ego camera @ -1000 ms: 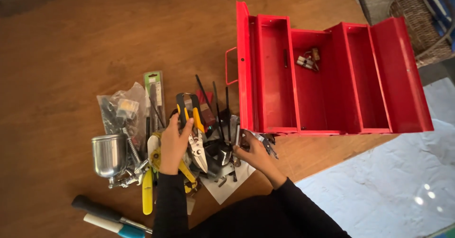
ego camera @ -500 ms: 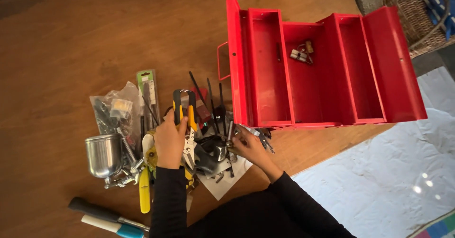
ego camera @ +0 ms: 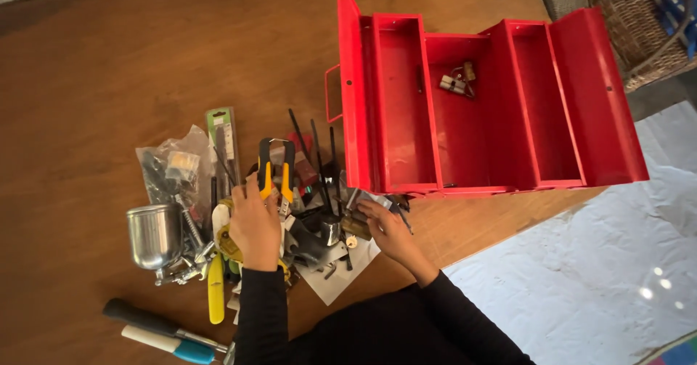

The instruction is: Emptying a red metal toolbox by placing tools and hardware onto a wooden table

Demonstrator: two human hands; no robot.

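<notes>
1. At the lower left of the frame, two screwdrivers lie side by side on the brown wooden table (ego camera: 109,60): a black-handled screwdriver (ego camera: 141,319) and a white-and-blue-handled screwdriver (ego camera: 168,345).

2. Just above them sits a shiny metal cup (ego camera: 152,235) on what looks like a spray gun, and behind it a clear plastic bag of small parts (ego camera: 174,169) beside a green-carded pack of bits (ego camera: 221,136).

3. The left hand (ego camera: 254,223), left of centre, lies over the tool pile with its fingers curled round the yellow-and-black-handled snips (ego camera: 276,172). The handles stick out above the fingers towards the top of the frame; the blades are mostly hidden under the hand. I judge this a firm grasp.

4. A yellow-handled tool (ego camera: 215,292) lies below that hand, touching the pile.

5. Centre frame, the right hand (ego camera: 385,227) pinches a small brass-coloured metal piece (ego camera: 356,225), its fingertips closed on it, just below the box's near edge. What the piece is I cannot tell.

6. Thin black rods (ego camera: 317,158) fan upward from the pile between the two hands.

7. To the right stands the open red metal cantilever toolbox (ego camera: 610,96), trays spread; a few small brass and silver parts (ego camera: 454,82) lie in its middle well.

8. By my reading, sorting is under way: both hands are picking from the pile, and the next move calls for lifting each piece clear without snagging its neighbours.
</notes>
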